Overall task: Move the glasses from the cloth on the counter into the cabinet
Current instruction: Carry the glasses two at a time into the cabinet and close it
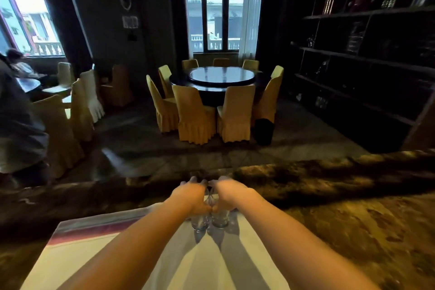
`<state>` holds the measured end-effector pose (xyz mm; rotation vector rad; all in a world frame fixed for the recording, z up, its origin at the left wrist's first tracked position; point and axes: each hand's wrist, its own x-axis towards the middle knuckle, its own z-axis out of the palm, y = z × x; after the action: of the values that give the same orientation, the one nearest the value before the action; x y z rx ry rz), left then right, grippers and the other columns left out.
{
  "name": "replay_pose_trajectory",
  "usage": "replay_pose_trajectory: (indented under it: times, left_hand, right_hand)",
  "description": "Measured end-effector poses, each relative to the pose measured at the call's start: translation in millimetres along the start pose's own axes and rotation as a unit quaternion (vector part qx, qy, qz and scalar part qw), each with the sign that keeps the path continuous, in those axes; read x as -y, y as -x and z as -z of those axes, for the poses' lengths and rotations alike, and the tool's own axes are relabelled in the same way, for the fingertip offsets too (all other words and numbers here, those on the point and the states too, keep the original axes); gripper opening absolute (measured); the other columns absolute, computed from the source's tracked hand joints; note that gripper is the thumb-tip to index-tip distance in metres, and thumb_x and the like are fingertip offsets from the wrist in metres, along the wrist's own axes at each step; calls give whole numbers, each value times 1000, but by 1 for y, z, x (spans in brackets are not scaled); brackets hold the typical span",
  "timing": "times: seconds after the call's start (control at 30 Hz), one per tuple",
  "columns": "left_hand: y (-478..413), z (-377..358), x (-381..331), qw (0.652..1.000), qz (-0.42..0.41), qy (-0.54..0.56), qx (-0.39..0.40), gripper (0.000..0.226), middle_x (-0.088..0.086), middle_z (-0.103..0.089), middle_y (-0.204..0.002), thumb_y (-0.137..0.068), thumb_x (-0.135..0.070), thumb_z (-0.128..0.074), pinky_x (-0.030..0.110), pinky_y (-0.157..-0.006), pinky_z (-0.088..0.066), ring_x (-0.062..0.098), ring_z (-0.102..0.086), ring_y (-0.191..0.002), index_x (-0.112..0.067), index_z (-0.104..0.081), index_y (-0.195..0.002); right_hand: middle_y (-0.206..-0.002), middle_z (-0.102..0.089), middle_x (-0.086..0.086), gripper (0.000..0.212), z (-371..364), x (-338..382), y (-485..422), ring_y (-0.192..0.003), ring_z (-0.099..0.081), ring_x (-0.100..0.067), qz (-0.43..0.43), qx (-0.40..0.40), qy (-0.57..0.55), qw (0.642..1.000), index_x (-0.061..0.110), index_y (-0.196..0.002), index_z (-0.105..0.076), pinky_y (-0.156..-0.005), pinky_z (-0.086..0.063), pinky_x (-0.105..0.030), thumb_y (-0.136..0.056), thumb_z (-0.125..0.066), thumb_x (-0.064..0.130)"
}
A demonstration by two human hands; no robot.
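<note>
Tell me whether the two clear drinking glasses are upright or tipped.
Upright: both clear drinking glasses stand base-down on the white cloth, left hand and right hand gripping them.

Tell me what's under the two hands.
Under the left hand and right hand stand two clear glasses on the striped cloth. Their rims are covered by the hands.

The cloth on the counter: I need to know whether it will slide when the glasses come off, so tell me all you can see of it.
The cloth is pale cream fabric with a dull red and grey stripe along its far-left edge. It lies flat on the dark mottled counter, reaching the picture's lower edge. Two clear glasses stand near its far edge, a hand on each: left hand, right hand. Forearm shadows cross it.
</note>
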<state>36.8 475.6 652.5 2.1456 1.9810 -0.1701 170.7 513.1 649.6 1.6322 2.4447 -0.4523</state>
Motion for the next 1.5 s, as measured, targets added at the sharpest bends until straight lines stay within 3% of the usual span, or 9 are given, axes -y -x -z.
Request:
replay_pose_trajectory:
  times: [0.17,0.33,0.5,0.6,0.7,0.9,1.17,1.37,1.5]
  left_hand:
    - [1,-10,-3,998,14,59,-21,80,6,-46,-139,-77,-54,-70,40,-100,-48,28,-54,-120,-31,-36,-145]
    - [24,-15,-2,996,8,72,-46,63,-2,-53,-115,-72,-55,-74,32,-74,-49,20,-60,-93,-38,-48,-128]
    - [64,-11,9,999,6,34,-14,61,-13,-43,-80,-64,-41,-83,25,-57,-42,11,-49,-66,-34,-55,-118]
    - [91,-8,18,999,1,44,1,67,-11,-47,-81,-69,-33,-83,22,-47,-39,11,-50,-64,-31,-52,-128]
    - [125,-7,28,999,-4,46,5,77,-5,-49,-91,-72,-29,-82,22,-48,-47,12,-52,-67,-34,-44,-138]
    - [212,-16,60,997,-11,74,1,75,2,-58,-124,-72,-28,-84,31,-61,-61,24,-62,-95,-33,-46,-136]
    - [338,-51,103,995,-41,89,-4,47,-4,-49,-92,-70,-31,-86,22,-44,-54,19,-57,-69,-32,-50,-102]
    - [404,-58,111,994,-54,87,30,47,-7,-45,-86,-71,-31,-85,24,-48,-56,20,-58,-74,-30,-50,-101]
    - [433,-70,113,995,-75,57,18,53,-3,-51,-101,-73,-33,-83,24,-51,-58,18,-59,-72,-27,-51,-115]
  right_hand:
    - [-140,-44,-13,76,-3,4,1,-125,-50,-37,-6,7,-25,1000,23,-148,-33,-100,-47,-48,-84,-71,38]
    - [-121,-59,-7,58,0,14,30,-96,-59,-28,9,-3,16,1000,24,-126,-54,-72,-48,-39,-76,-81,37]
    - [-106,-57,-2,61,-2,37,69,-90,-58,-25,21,-18,21,999,28,-121,-54,-65,-48,-36,-69,-86,33]
    - [-93,-53,1,61,-2,60,93,-75,-56,-19,16,-18,9,1000,28,-122,-54,-62,-54,-34,-70,-87,30]
    - [-116,-60,-7,68,-7,84,119,-89,-60,-26,15,-2,-1,1000,25,-131,-53,-72,-62,-41,-72,-87,23]
    - [-123,-53,-5,67,-32,139,180,-88,-56,-24,18,8,-49,999,27,-129,-51,-53,-61,-32,-73,-85,15]
    - [-99,-48,0,47,-98,219,269,-77,-56,-22,-16,-1,-78,997,32,-102,-51,-39,-50,-21,-73,-85,20]
    - [-92,-45,3,48,-126,263,327,-76,-59,-23,-29,30,-90,995,31,-106,-51,-43,-52,-22,-73,-85,24]
    - [-101,-47,-2,53,-138,277,352,-78,-58,-24,-28,37,-91,995,28,-111,-50,-48,-58,-28,-72,-85,23]
